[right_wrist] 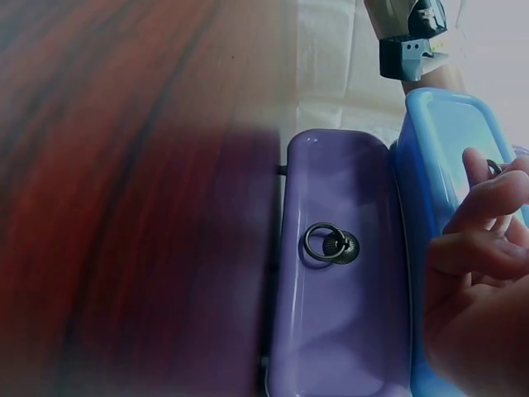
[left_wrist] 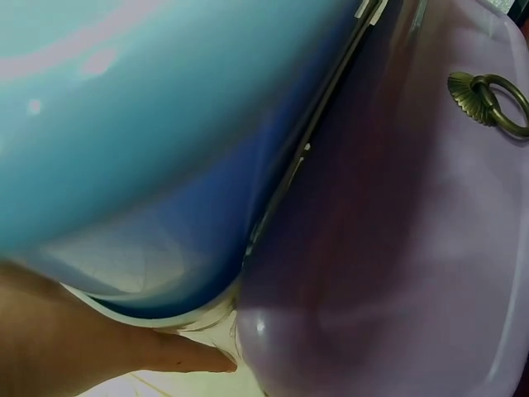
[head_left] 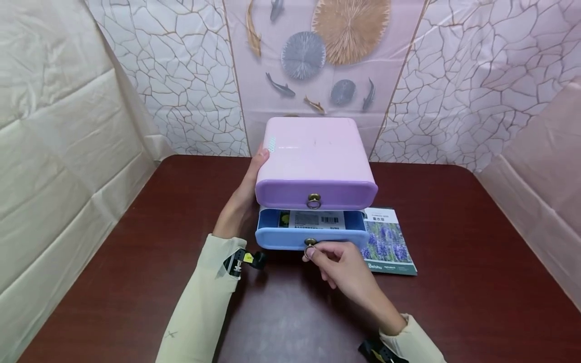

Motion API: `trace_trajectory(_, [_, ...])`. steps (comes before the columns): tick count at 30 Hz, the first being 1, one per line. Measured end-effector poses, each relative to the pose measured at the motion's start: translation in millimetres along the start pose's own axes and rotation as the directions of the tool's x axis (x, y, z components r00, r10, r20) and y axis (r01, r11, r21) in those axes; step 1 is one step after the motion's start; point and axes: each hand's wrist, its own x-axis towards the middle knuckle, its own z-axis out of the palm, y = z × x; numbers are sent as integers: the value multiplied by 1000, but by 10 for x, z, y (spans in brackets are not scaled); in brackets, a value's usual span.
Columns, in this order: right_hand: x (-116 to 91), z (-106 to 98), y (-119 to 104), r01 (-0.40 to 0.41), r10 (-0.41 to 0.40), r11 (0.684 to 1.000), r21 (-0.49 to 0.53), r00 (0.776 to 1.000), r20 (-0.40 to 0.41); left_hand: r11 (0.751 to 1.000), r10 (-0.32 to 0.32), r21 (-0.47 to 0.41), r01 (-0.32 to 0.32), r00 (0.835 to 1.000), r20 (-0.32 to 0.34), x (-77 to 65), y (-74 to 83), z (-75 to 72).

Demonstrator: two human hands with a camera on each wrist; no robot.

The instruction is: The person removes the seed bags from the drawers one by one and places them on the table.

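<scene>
A small stacked drawer cabinet stands on the table, with a pale pink top (head_left: 313,146) and a purple upper drawer (head_left: 290,195). Below it, the blue drawer (head_left: 281,238) is pulled partway out. Inside lies a flat packet (head_left: 317,220) with a barcode label. My right hand (head_left: 347,267) pinches the brass ring handle (head_left: 310,250) of the blue drawer between thumb and forefinger. Against the cabinet's left side rests my left hand (head_left: 247,189), its thumb extended along the wall; its other fingers are largely hidden. Under the blue drawer, the right wrist view shows another purple drawer (right_wrist: 347,331), closed.
A flat packet printed with purple flowers (head_left: 388,242) lies on the dark red-brown table (head_left: 454,282), right of the cabinet. Behind the table hangs a patterned cloth (head_left: 181,75); pale cloth (head_left: 59,126) covers the left side.
</scene>
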Motion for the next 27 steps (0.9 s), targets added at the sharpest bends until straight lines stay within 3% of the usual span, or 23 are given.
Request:
trace_trajectory(5, [-39, 37, 49, -19, 19, 999, -36, 1000, 9, 999, -44, -25, 44, 999, 6, -42, -105, -13])
trace_trajectory(10, [-84, 49, 46, 3, -2, 995, -99, 1000, 19, 999, -23, -27, 24, 999, 25, -66, -142, -31])
trace_trajectory(17, [-120, 71, -14, 37, -32, 986, -161, 999, 32, 1000, -22, -11, 22, 1000, 5, -94, -108, -110])
trace_trajectory(27, [-146, 17, -67, 1, -5, 991, -130, 999, -35, 997, -62, -32, 66, 994, 95, 9, 3, -137])
